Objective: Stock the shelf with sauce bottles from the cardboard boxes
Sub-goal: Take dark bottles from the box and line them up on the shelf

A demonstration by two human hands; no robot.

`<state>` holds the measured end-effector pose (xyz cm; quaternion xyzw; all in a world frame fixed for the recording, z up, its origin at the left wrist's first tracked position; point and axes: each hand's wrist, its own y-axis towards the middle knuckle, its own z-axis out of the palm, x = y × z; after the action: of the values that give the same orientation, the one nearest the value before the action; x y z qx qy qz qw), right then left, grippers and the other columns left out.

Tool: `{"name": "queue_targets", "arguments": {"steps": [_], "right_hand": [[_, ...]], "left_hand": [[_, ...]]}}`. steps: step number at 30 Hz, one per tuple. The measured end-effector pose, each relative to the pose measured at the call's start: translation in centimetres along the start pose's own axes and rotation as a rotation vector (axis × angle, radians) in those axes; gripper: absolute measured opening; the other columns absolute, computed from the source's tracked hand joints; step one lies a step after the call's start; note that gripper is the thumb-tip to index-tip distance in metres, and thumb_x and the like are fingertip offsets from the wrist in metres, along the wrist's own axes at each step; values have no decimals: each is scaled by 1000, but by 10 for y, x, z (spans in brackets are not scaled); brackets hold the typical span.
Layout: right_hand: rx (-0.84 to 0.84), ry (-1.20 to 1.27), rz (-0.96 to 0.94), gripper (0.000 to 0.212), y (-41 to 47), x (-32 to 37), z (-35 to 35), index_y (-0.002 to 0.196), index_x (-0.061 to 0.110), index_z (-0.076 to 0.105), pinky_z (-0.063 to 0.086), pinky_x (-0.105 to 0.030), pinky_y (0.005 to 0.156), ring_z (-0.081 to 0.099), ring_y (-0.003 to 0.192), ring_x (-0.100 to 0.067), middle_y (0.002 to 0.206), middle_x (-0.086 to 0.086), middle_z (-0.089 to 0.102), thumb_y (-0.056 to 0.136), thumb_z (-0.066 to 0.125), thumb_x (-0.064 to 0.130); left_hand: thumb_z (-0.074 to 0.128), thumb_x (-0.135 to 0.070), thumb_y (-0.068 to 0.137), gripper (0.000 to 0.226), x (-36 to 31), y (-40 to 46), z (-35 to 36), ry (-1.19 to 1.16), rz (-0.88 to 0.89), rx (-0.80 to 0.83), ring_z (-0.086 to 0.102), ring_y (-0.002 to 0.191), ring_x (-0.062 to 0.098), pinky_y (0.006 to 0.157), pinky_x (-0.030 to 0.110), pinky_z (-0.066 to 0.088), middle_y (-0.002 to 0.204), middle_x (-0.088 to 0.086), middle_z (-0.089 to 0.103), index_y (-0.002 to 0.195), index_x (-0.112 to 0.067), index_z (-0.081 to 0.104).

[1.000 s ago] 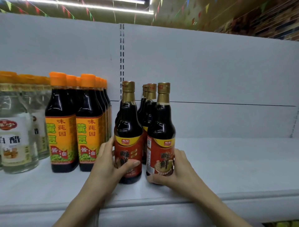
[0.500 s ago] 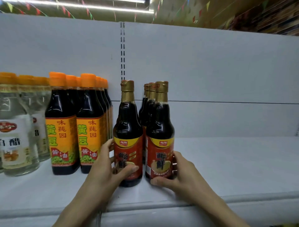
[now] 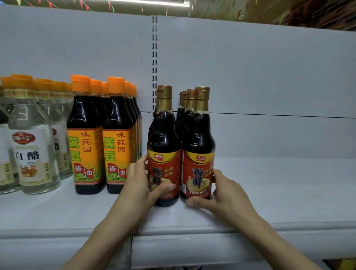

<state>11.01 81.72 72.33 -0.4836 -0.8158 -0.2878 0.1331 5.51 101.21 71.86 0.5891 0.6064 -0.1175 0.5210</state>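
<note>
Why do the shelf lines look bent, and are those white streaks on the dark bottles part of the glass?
Head view: the wide-angle lens bows the shelf edge and back panel seam. The streaks on the gold-capped bottles are glare, probably from the ceiling strip light. The clear vinegar bottles at the left edge look soft and smeared. Both hands, left hand and right hand, are fairly sharp.

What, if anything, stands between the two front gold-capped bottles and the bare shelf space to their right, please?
Nothing visible does. The shelf lies bare right of the right-hand bottle; only the right hand gripping it sits on that side. The left hand holds the left-hand bottle.
</note>
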Motion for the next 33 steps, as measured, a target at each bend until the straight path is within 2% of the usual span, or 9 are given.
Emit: {"name": "queue_targets", "arguments": {"steps": [4, 9, 14, 18, 20, 23, 27, 30, 33], "right_hand": [[-22, 42, 12, 76, -2, -2, 3, 129, 30, 42, 45, -30, 84, 56, 92, -10, 125, 14, 59, 69, 76, 60], [-29, 48, 39, 77, -5, -2, 5, 129, 27, 44, 49, -32, 89, 60, 108, -14, 125, 11, 61, 69, 75, 63], [-57, -132, 58, 74, -5, 1, 5, 121, 23, 50, 48, -34, 82, 63, 102, -20, 115, 6, 67, 69, 68, 72], [-83, -326, 40, 73, -15, 6, -5, 117, 19, 53, 39, -36, 84, 59, 106, -24, 115, -1, 67, 78, 46, 80], [-139, -320, -6, 74, -29, 9, -18, 119, 18, 56, 39, -37, 87, 56, 110, -24, 119, -1, 65, 82, 38, 80], [-155, -240, -113, 64, -56, 14, -35, 114, 20, 59, 42, -38, 87, 55, 109, -23, 118, 0, 63, 85, 41, 75], [-86, 102, -222, 47, -95, 30, -53, 107, 20, 62, 52, -38, 84, 60, 98, -16, 105, 4, 66, 87, 54, 62], [-11, 303, -301, 32, -125, 48, -57, 104, 29, 62, 50, -24, 81, 57, 90, 0, 102, 12, 64, 88, 57, 57], [107, 412, -351, 37, -151, 66, -53, 110, 29, 63, 46, -14, 70, 56, 84, 5, 98, 20, 61, 88, 56, 58]], "left_hand": [[72, -39, 74, 89, 5, 1, 4, 53, 26, -32, 40, 116, 7, 102, 32, 43, 127, -7, 34, 147, -22, 25], [72, -35, 80, 74, 2, -5, 6, 116, 54, -70, 44, 108, 3, 84, 8, 39, 122, -7, 43, 142, -21, 35], [68, -50, 81, 63, -8, -10, 2, 312, 43, -71, 56, 116, 17, 95, 40, 48, 127, -4, 60, 133, -23, 46], [50, -62, 87, 60, -24, -26, -8, 435, 22, -150, 58, 112, 17, 89, 39, 51, 126, -4, 62, 131, -22, 50], [47, -57, 91, 58, -33, -41, -12, 416, 49, -243, 57, 112, 17, 89, 36, 50, 128, -2, 61, 133, -19, 51], [53, -41, 95, 43, -47, -73, -13, 380, 103, -261, 55, 112, 14, 89, 31, 46, 126, -1, 59, 131, -16, 53], [57, -28, 94, 35, -64, -126, -17, 327, 88, -260, 53, 104, 7, 86, 24, 40, 117, -6, 60, 127, -17, 55], [59, -25, 93, 30, -73, -169, -29, 267, 32, -243, 56, 96, 2, 79, 16, 41, 103, -14, 62, 123, -22, 56], [61, -22, 92, 22, -71, -209, -47, 254, -48, -239, 59, 83, -3, 66, 8, 42, 89, -17, 63, 113, -27, 56]]}}
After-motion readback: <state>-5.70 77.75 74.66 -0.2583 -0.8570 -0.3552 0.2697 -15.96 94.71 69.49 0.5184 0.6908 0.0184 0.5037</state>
